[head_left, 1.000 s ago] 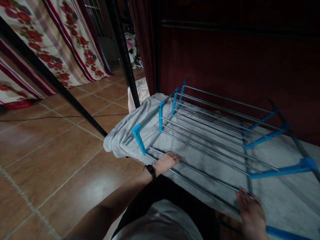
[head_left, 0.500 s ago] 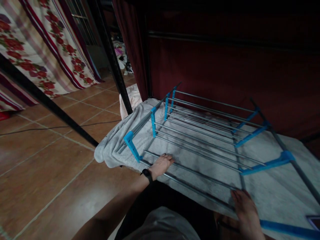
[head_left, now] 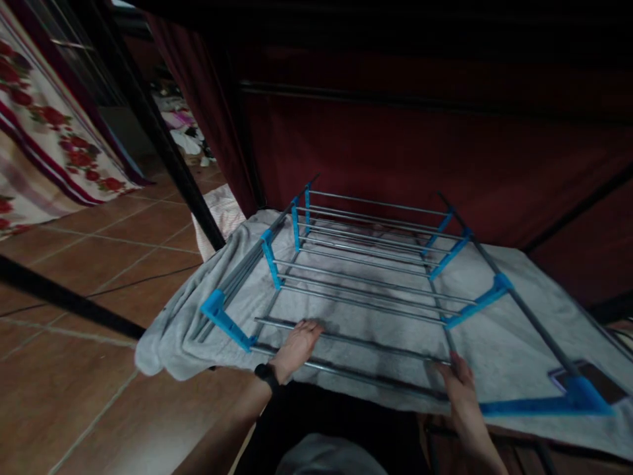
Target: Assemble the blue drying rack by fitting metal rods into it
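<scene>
A folded drying rack [head_left: 366, 284] of grey metal rods and blue plastic brackets lies flat on a grey towel [head_left: 514, 330]. My left hand [head_left: 295, 345], a black band on its wrist, rests on the nearest rods at the rack's left, fingers curled over a rod. My right hand [head_left: 459, 384] lies at the near right end of the same rods, fingers bent round one. The towel covers a low surface and droops over its left edge.
Brown tiled floor [head_left: 74, 369] lies to the left, crossed by black poles [head_left: 163, 142]. A flowered curtain [head_left: 44, 145] hangs at far left. Dark red fabric [head_left: 395, 138] backs the rack. A phone-like dark slab [head_left: 588, 377] lies on the towel at right.
The view has swung to the right, so the rack sits more centred. Both hands have stayed on the near rods, the right one reaching a little further over them.
</scene>
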Available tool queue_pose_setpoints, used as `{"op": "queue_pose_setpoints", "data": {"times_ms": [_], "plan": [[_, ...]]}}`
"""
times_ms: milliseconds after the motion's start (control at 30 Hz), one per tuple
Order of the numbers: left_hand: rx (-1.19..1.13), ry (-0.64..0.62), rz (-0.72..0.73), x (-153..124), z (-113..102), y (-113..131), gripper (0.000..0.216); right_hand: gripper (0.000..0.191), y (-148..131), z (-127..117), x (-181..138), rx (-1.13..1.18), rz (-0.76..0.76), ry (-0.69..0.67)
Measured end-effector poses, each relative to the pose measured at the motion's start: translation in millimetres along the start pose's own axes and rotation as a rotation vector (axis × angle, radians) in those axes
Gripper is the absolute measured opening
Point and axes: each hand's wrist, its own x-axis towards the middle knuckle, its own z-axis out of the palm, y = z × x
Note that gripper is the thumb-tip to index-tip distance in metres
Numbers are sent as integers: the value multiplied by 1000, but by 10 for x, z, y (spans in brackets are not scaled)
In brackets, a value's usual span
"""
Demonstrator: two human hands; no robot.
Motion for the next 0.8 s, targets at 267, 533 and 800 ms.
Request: {"op": "queue_pose_setpoints", "data": {"times_ms": [267,533,800], "plan": [[254,209,-36,-108,-553,402,35,32,-951,-398,-294,-91,-496,82],[417,365,-28,-188,-913,678,39,33,-1480,-933,-299,-320,-770,565],[388,442,148,-118,-861,874,35,35,-1267,-1178,-173,-142,-500,617]]}}
